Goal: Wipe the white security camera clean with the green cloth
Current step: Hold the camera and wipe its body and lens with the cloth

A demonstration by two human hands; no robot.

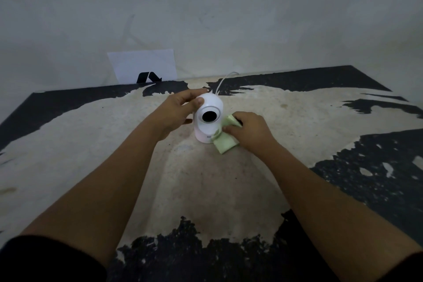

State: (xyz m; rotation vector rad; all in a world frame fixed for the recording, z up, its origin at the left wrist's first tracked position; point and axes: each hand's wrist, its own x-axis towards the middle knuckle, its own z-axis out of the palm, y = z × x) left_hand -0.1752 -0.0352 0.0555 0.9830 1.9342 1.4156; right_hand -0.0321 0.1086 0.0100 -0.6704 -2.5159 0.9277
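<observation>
The white security camera [208, 119] stands upright in the middle of the worn table, its round black lens facing me. My left hand [177, 113] grips its domed top and left side, thumb on the dome. My right hand [250, 131] holds the pale green cloth [225, 143] pressed against the camera's lower right side; part of the cloth hangs down onto the table. A white cable [225, 79] runs from behind the camera toward the wall.
The table [91, 135] has a beige top with peeling black patches and ends at a grey wall. A white card [142, 66] with a black mark leans against the wall at the back left.
</observation>
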